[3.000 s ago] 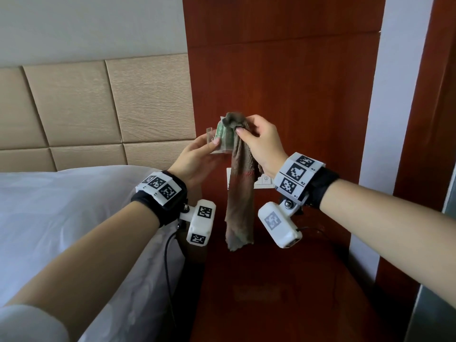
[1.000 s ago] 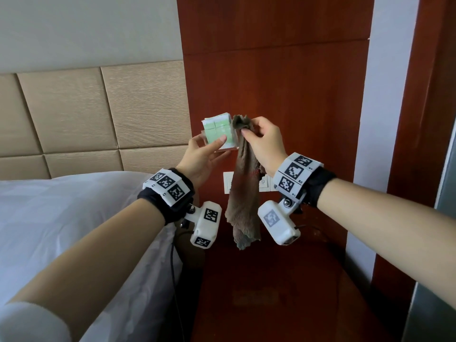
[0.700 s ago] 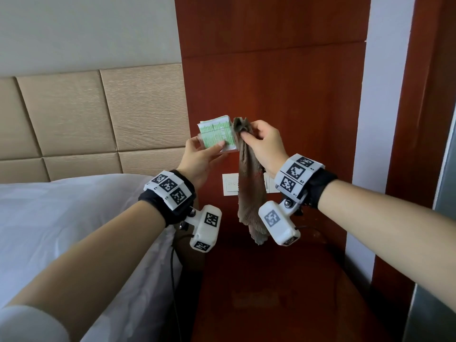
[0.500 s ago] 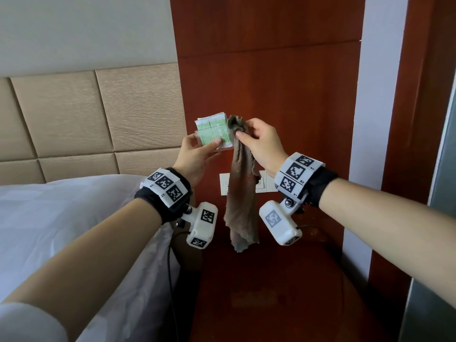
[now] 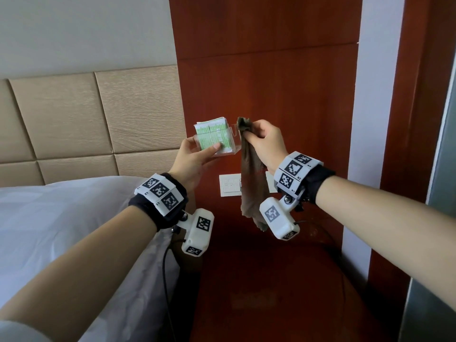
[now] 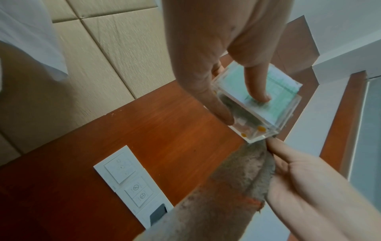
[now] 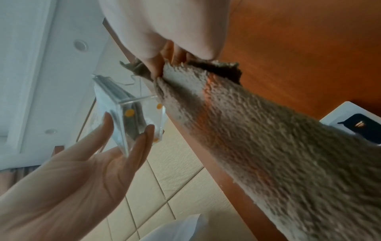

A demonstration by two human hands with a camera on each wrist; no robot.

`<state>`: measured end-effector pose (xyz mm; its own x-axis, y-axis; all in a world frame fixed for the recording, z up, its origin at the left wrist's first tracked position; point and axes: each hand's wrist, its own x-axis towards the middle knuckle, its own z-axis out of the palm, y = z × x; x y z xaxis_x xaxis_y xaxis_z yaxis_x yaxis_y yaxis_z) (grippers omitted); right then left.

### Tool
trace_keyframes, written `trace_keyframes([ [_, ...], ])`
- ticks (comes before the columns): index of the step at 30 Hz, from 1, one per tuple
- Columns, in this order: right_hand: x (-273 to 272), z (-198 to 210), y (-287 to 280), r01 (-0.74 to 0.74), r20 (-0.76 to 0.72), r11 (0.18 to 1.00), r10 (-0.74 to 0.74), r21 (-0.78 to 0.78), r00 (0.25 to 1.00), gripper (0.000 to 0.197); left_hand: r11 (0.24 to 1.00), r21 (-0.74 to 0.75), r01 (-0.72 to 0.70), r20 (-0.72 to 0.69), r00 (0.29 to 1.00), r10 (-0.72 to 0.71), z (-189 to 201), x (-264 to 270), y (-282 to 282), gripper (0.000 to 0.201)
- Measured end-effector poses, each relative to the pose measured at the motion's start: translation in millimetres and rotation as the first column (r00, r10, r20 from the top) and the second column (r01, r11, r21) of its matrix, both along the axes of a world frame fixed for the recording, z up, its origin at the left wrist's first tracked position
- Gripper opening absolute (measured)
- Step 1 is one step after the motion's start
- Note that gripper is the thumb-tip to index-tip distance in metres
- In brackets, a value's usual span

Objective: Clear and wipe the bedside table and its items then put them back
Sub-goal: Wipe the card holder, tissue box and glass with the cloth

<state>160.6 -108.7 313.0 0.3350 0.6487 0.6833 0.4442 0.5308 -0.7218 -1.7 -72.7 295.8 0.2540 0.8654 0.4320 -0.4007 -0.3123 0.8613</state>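
Two hands are working above the table (image 5: 271, 292) | left hand (image 5: 195, 159) is gripping a clear box (image 5: 214, 141) of green packets – thumb pressing its front | right hand (image 5: 265, 141) is pinching a brown cloth (image 5: 251, 183) just beside the box – cloth is hanging before a wall switch panel (image 5: 229, 185).

red-brown wood wall panel (image 5: 266, 82) fills centre frame, white switch plate (image 5: 230, 185) low on it. beige padded headboard (image 5: 98, 119) at left under a pale wall (image 5: 84, 30). white bedding (image 5: 61, 218) lower left. white strip (image 5: 370, 119) at right.
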Motion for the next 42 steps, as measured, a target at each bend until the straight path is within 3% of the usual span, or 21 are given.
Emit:
trace_keyframes([
  [6,0.8,-7.0,0.6,-0.041,-0.043,0.999,0.04,-0.025,0.998,0.009,0.983,-0.081,-0.163,-0.026,0.986,0.162,2.3,4.5,7.3,0.041],
  [11,-6.2,-16.9,-0.9,-0.103,-0.02,0.994,0.102,-0.039,0.995,0.007,0.981,-0.099,-0.167,-0.058,0.985,0.162,6.2,9.4,11.0,0.073],
  [15,-4.7,-12.3,2.9,-0.061,-0.085,0.998,0.062,0.007,0.994,0.009,0.982,-0.064,-0.18,-0.096,0.98,0.174,9.9,11.8,7.6,0.102],
  [17,-4.8,-11.6,4.5,-0.065,-0.092,0.998,0.065,0.006,0.994,0.005,0.987,-0.034,-0.157,-0.119,0.981,0.152,12.7,13.0,4.9,0.099],
  [20,-11.6,-17.0,6.2,-0.105,-0.1,0.994,0.102,-0.024,0.99,0.014,0.993,0.065,-0.102,-0.168,0.979,0.112,20.9,17.1,1.9,0.066],
  [22,-17.9,-22.0,6.8,-0.142,-0.097,0.989,0.139,-0.03,0.986,0.009,0.991,0.105,-0.083,-0.203,0.974,0.104,26.2,19.3,2.4,0.058],
  [26,-15.9,-22.2,6.9,-0.122,-0.137,0.991,0.114,-0.047,0.984,0.005,0.988,0.11,-0.111,-0.229,0.964,0.134,24.4,17.0,4.9,0.057],
  [29,-4.1,-16.0,7.6,-0.058,-0.182,0.997,0.048,-0.055,0.982,0.014,0.982,0.101,-0.162,-0.232,0.956,0.182,18.4,8.0,7.8,0.077],
  [32,1.3,-13.9,6.8,-0.058,-0.166,0.996,0.046,-0.065,0.985,0.009,0.979,0.108,-0.173,-0.242,0.951,0.195,12.3,1.3,11.9,0.09],
  [42,-17.2,-32.6,1.1,-0.093,-0.103,0.991,0.083,-0.099,0.991,0.011,0.972,0.098,-0.211,-0.257,0.939,0.23,4.2,-6.5,0.7,0.082],
])
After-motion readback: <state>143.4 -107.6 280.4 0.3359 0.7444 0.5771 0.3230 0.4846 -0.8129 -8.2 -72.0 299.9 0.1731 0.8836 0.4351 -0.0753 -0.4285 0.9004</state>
